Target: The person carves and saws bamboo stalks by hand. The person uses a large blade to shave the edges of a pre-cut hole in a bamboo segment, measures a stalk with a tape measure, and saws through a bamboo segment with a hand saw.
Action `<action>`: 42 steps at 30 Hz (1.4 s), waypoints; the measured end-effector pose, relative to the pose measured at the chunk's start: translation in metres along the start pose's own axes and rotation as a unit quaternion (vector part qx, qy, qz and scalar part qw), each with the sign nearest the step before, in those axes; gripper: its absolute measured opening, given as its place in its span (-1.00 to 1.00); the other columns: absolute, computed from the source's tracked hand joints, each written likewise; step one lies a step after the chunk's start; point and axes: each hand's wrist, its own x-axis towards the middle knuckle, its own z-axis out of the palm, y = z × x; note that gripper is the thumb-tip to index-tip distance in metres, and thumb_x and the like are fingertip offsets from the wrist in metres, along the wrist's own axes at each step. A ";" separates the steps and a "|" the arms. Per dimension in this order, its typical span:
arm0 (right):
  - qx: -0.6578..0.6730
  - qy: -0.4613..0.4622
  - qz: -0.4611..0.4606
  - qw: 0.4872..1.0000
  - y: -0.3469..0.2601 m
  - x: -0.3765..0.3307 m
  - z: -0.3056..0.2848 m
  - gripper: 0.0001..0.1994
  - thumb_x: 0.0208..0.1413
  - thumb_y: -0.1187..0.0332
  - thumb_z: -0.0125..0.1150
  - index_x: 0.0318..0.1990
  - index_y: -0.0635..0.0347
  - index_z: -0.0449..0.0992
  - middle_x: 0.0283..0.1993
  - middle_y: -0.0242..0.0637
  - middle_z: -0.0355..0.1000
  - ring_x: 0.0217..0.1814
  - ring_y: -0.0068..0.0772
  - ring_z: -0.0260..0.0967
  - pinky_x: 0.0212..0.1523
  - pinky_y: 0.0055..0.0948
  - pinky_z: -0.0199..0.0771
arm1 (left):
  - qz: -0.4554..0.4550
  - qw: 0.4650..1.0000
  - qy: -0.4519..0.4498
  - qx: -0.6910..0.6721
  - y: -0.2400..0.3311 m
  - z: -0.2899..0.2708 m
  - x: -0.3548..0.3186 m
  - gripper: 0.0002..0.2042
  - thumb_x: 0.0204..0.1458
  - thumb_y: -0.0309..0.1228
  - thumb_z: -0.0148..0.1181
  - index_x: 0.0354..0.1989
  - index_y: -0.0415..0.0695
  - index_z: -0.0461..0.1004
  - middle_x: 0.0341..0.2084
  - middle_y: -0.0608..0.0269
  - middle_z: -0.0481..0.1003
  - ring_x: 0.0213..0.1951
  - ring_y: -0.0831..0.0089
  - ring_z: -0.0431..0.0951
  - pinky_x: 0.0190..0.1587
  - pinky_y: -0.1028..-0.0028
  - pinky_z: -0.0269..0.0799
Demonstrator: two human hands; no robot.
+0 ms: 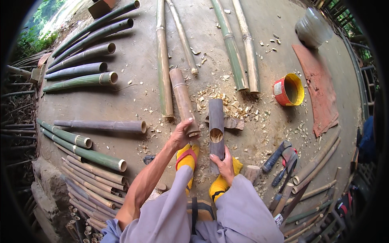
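Observation:
My left hand [181, 133] is wrapped round the lower end of a brownish bamboo section [183, 97], which slants up and away to the left. My right hand [224, 163] grips the lower part of a dark grey bamboo tube [216, 111], its thumb across the front. An oval hole in that tube's side shows the pale inside. Behind the tube, a short wood block [234, 123] lies on the ground among pale wood chips [227, 103]. The two bamboo pieces stand side by side, apart, above my yellow-covered feet [186, 160].
Cut bamboo poles [81, 79] lie in rows at left; longer poles [162, 60] stretch ahead. A red and yellow bucket [288, 90] stands right, beside a reddish sheet [318, 93] and a clear plastic jug [313, 28]. A hatchet [279, 156] and knives [283, 178] lie near my right.

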 end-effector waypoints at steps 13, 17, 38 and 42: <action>0.121 -0.026 0.004 0.992 -0.031 0.006 0.012 -0.39 -0.02 0.18 0.27 0.14 0.34 0.24 -0.04 -0.17 0.38 -0.03 -0.38 0.32 0.06 -0.40 0.28 | -0.059 0.996 -0.013 -0.066 -0.069 -0.005 -0.055 -0.59 -0.11 -0.34 0.13 -0.07 -0.27 0.32 -0.28 0.08 0.47 -0.26 0.23 0.51 -0.12 0.17 0.47; 0.083 0.004 -0.007 0.996 -0.017 0.011 0.011 -0.40 0.00 0.22 0.26 0.15 0.34 0.22 -0.02 -0.20 0.37 -0.01 -0.42 0.31 0.05 -0.41 0.29 | -0.095 0.992 0.014 -0.081 -0.075 -0.005 -0.053 -0.55 -0.11 -0.33 0.12 0.00 -0.20 0.31 -0.22 0.10 0.45 -0.16 0.24 0.49 -0.12 0.13 0.47; -0.002 0.008 -0.081 0.997 -0.030 0.005 0.006 -0.26 -0.11 0.12 0.32 0.20 0.33 0.18 0.02 -0.07 0.36 0.03 -0.28 0.34 0.07 -0.35 0.30 | -0.053 0.997 -0.036 0.048 -0.093 -0.020 -0.062 -0.42 -0.46 -0.65 0.07 -0.05 -0.19 0.32 -0.35 0.23 0.44 -0.33 0.37 0.48 -0.22 0.41 0.44; 0.001 0.024 -0.086 0.996 -0.028 0.005 0.009 -0.25 -0.11 0.11 0.32 0.19 0.35 0.18 0.01 0.00 0.36 0.03 -0.21 0.35 0.06 -0.32 0.31 | -0.045 0.996 -0.048 0.055 -0.092 -0.025 -0.055 -0.40 -0.45 -0.60 0.02 -0.01 -0.19 0.30 -0.30 0.20 0.44 -0.25 0.32 0.48 -0.15 0.29 0.46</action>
